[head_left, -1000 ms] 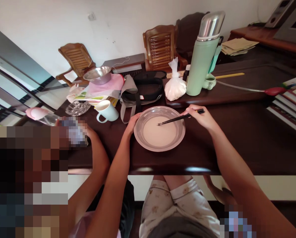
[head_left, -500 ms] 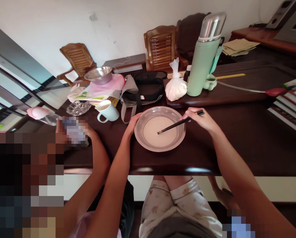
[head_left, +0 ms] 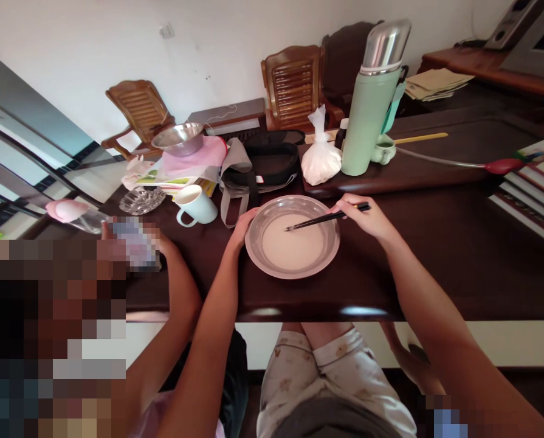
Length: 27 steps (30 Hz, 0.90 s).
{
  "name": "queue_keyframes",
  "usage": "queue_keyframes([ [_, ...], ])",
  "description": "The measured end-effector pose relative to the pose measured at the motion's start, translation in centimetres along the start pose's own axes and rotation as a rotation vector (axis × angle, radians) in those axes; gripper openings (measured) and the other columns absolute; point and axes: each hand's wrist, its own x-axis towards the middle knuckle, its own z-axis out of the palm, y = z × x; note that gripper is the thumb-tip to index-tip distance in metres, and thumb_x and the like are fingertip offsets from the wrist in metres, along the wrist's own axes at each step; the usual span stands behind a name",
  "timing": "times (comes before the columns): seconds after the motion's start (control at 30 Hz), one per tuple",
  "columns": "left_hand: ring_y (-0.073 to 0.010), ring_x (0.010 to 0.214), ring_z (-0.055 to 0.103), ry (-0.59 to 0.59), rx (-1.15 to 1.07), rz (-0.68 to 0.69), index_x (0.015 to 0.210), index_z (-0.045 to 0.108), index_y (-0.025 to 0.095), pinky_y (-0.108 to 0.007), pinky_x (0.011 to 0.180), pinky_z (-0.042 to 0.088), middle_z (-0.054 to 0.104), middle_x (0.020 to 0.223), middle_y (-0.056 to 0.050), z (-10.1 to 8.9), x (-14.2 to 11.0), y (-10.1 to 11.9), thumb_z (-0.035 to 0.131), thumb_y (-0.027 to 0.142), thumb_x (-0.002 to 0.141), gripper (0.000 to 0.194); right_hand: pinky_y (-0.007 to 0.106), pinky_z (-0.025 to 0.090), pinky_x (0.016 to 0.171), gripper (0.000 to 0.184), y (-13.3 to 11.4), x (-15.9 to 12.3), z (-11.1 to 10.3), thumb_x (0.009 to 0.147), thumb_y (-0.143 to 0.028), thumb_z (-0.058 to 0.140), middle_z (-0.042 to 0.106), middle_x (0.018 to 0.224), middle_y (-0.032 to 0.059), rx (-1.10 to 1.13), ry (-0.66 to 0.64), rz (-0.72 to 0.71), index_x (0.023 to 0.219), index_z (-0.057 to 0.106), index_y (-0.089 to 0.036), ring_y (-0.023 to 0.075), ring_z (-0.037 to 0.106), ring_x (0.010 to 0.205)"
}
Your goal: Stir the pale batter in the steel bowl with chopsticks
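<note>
A round metal bowl (head_left: pixel 293 274) stands on the dark table in front of me, holding a milky, off-white liquid (head_left: pixel 294 246). At its left rim, my left hand (head_left: pixel 245 225) grips the side, with some fingers hidden behind the bowl. My right hand (head_left: pixel 361 213) is closed around a pair of black chopsticks (head_left: pixel 324 217) at the right rim. Their tips reach down into the liquid, left of the bowl's middle. Beyond the bowl sits a tied clear bag of white powder (head_left: pixel 321 163).
Behind the bowl are a green thermos (head_left: pixel 369 121), a grey-black strap bag (head_left: pixel 272 164) and a white mug (head_left: pixel 196 205). A second metal bowl (head_left: pixel 179 140) rests on a pink cloth. Books (head_left: pixel 533 207) are stacked at right. Another person's arm (head_left: pixel 180 280) is close on my left.
The chopstick tips have swept away from me and slightly left through the liquid, and the sticks lie flatter. My left hand stays on the bowl.
</note>
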Motion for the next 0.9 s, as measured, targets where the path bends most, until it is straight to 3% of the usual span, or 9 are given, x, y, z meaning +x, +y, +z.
queue_keyframes([
  [0.1,-0.0265,0.102,0.059,-0.005,0.017,0.006,0.107,0.068,0.012,-0.033,0.089,0.044,0.069,0.103,-0.008,0.0,0.0,0.0,0.054,0.044,0.076,0.046,0.028,0.044,0.056,0.04,0.1,0.0,-0.5,0.084,-0.055,0.055,0.072,0.074,0.005,0.008,0.094,0.017,0.067,0.067,-0.021,0.0187,0.064,0.069],
  [0.17,-0.0267,0.101,0.059,0.003,0.017,-0.001,0.105,0.068,0.012,-0.033,0.088,0.044,0.069,0.101,-0.008,0.0,0.0,0.0,0.055,0.044,0.076,0.046,0.028,0.044,0.056,0.042,0.1,0.0,-0.4,0.085,-0.055,0.054,0.072,0.073,0.0049,0.031,0.026,0.024,0.066,0.068,-0.021,0.0183,0.063,0.066],
  [0.3,-0.0262,0.099,0.06,0.0,-0.012,0.011,0.104,0.069,0.012,-0.033,0.088,0.044,0.07,0.099,-0.007,-0.1,0.2,-0.3,0.056,0.042,0.076,0.044,0.031,0.049,0.072,0.035,-0.1,0.0,0.4,0.084,-0.054,0.056,0.073,0.084,0.0037,0.044,-0.11,-0.016,0.076,0.071,-0.023,0.0211,0.066,0.083],
  [0.47,-0.0269,0.103,0.058,-0.014,0.001,0.036,0.104,0.069,0.012,-0.034,0.091,0.043,0.07,0.1,-0.008,-0.2,0.2,-0.3,0.055,0.041,0.076,0.042,0.028,0.045,0.06,0.039,-0.2,0.0,0.0,0.085,-0.053,0.055,0.072,0.073,0.0046,0.01,0.046,0.004,0.068,0.068,-0.021,0.0185,0.063,0.07],
  [0.53,-0.0277,0.105,0.058,-0.014,0.016,0.032,0.103,0.069,0.012,-0.035,0.091,0.043,0.07,0.099,-0.008,-0.2,0.1,-0.1,0.054,0.041,0.076,0.043,0.028,0.044,0.058,0.04,-0.3,-0.1,0.1,0.085,-0.054,0.054,0.072,0.073,0.0051,0.027,-0.019,0.017,0.068,0.069,-0.021,0.0185,0.063,0.068],
  [0.63,-0.0282,0.105,0.058,0.001,0.029,0.018,0.105,0.068,0.011,-0.035,0.091,0.044,0.069,0.101,-0.009,0.0,-0.1,0.2,0.054,0.043,0.077,0.044,0.03,0.048,0.066,0.036,-0.4,-0.1,0.6,0.084,-0.054,0.056,0.073,0.084,0.0048,0.023,-0.135,-0.002,0.076,0.071,-0.023,0.0208,0.065,0.08],
  [0.7,-0.0279,0.104,0.058,0.008,0.03,0.011,0.106,0.068,0.012,-0.035,0.091,0.044,0.069,0.103,-0.008,0.1,-0.2,0.2,0.054,0.043,0.077,0.044,0.03,0.048,0.071,0.034,-0.4,-0.1,0.6,0.084,-0.053,0.057,0.073,0.085,0.0042,0.018,-0.097,-0.025,0.077,0.071,-0.023,0.0207,0.065,0.084],
  [0.8,-0.0277,0.104,0.058,0.003,0.021,0.006,0.107,0.067,0.011,-0.034,0.091,0.044,0.069,0.104,-0.008,0.0,-0.1,0.1,0.054,0.043,0.077,0.045,0.028,0.046,0.065,0.037,-0.3,-0.1,0.1,0.085,-0.052,0.056,0.072,0.075,0.0043,0.019,0.036,-0.009,0.069,0.069,-0.021,0.0185,0.065,0.073],
  [0.9,-0.0274,0.103,0.058,0.001,0.015,0.005,0.107,0.067,0.01,-0.034,0.09,0.044,0.069,0.102,-0.008,-0.1,0.0,0.0,0.054,0.043,0.077,0.046,0.028,0.046,0.061,0.039,-0.3,-0.1,0.1,0.085,-0.053,0.055,0.072,0.074,0.0047,0.034,-0.022,0.013,0.068,0.069,-0.021,0.0185,0.065,0.07],
])
